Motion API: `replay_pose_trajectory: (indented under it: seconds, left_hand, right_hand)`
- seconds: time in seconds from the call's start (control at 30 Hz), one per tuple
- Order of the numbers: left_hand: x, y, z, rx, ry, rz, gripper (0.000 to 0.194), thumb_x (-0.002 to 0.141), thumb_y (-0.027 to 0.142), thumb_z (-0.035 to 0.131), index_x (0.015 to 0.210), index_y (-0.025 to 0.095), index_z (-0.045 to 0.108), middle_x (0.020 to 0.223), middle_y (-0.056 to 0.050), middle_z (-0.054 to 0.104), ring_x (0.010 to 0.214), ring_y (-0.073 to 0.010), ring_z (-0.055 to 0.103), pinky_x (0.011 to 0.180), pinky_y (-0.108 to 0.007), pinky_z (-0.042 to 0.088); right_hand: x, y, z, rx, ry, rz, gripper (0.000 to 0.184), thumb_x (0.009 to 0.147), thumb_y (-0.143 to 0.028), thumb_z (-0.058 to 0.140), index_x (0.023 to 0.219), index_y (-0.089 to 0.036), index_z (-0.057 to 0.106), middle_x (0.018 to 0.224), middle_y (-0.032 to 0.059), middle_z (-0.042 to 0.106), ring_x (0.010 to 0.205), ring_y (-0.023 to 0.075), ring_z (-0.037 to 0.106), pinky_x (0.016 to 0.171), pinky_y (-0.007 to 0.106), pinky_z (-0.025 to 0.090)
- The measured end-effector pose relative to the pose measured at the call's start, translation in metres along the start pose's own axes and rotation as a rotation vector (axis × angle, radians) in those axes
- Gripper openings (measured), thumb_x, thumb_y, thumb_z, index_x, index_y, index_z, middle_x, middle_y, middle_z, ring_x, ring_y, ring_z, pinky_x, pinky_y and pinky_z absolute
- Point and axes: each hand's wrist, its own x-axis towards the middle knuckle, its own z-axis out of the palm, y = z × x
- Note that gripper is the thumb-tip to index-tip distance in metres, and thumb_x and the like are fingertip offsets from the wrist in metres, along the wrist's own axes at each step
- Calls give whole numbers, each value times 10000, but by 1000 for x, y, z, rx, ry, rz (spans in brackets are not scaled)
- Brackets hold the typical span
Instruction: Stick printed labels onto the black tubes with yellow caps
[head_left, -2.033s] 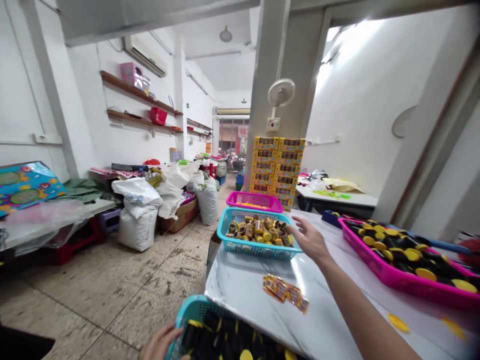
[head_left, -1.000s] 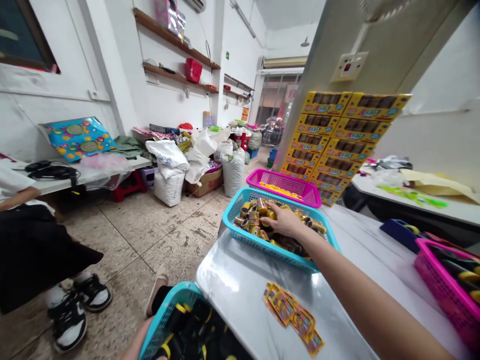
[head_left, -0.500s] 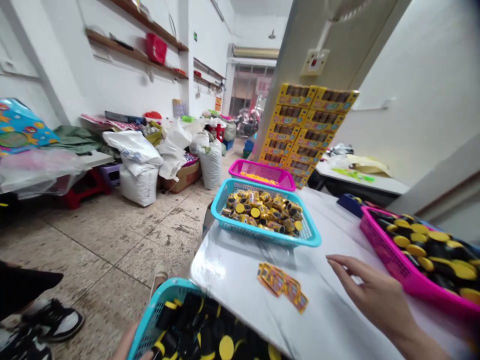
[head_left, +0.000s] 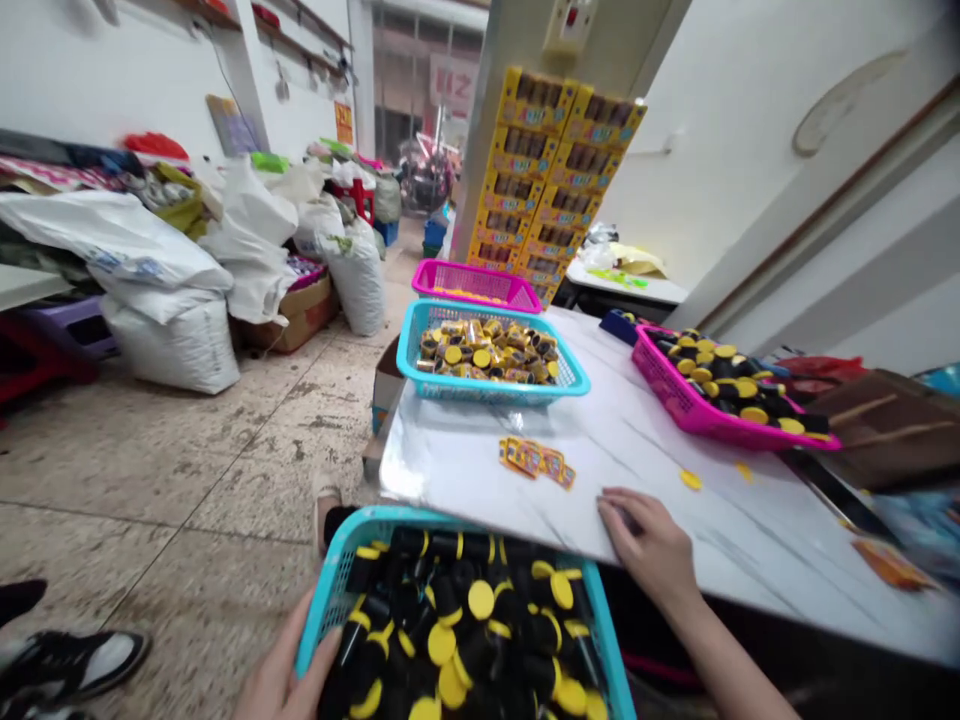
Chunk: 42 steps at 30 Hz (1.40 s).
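Observation:
My left hand [head_left: 289, 655] grips the left rim of a light-blue plastic basket [head_left: 609, 640], thumb inside and fingers outside. Small black cylinders with yellow caps [head_left: 480, 600] fill this basket, which is at the table's near edge. Over the white marbled table [head_left: 457, 450], my right hand [head_left: 651, 545] is open near its front edge, fingers slightly bent and holding nothing. Just left of its fingertips lies a fanned row of yellow-orange printed labels [head_left: 536, 460].
Farther back stand a light-blue basket [head_left: 491, 390] of labelled cylinders and a pink basket [head_left: 536, 290]. Another pink basket [head_left: 679, 395] of capped cylinders is at right. Loose yellow caps [head_left: 691, 480] lie nearby. Stacked yellow boxes [head_left: 517, 190] lean by the pillar. White sacks [head_left: 169, 330] stand left.
The view has shifted down and right. More of the near basket and my left hand on its rim now shows. My right hand has drawn back toward the table's front edge.

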Motion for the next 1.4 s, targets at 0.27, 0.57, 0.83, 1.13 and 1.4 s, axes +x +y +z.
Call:
replay_pose_trajectory:
  seconds: [0.27,0.57,0.83,1.13,1.4]
  left_hand:
    - [-21,17,1,160,-61,122,606,908,416,394,1441,139,313,1221,-128,652,1043,-263,651,914,-391,500]
    - [-5,13,3,232,32,201,608,884,396,396,1432,137,353,1316,-118,593,1200,-262,564,1012,-392,449]
    - [-8,8,3,282,67,138,597,880,431,398,1415,166,387,1242,-105,650,1227,-278,537,1033,-431,428]
    - [-15,27,-27,279,198,281,666,839,484,506,1410,162,387,1378,-154,526,1173,-302,574,962,-452,488]
    - [-33,108,11,-357,65,248,309,846,418,562,1034,197,671,1076,-94,700,1002,-232,644,836,-332,525]
  right_hand:
    - [0,-2,1,91,21,68,210,811,-363,612,766,-191,723,890,80,726,881,225,659,865,370,507]
    - [18,12,-3,327,-44,171,270,818,-406,579,822,-185,734,824,63,749,773,223,687,740,347,528]
    - [62,-24,24,420,-68,51,216,844,-331,572,909,-219,745,889,46,706,795,176,636,729,292,500]
    - [90,-42,71,374,-75,-79,91,732,-266,690,694,-242,769,737,38,650,716,195,582,678,334,483]
    - [55,-99,40,524,72,-183,133,839,-311,629,865,-252,745,952,53,644,890,190,634,783,340,544]
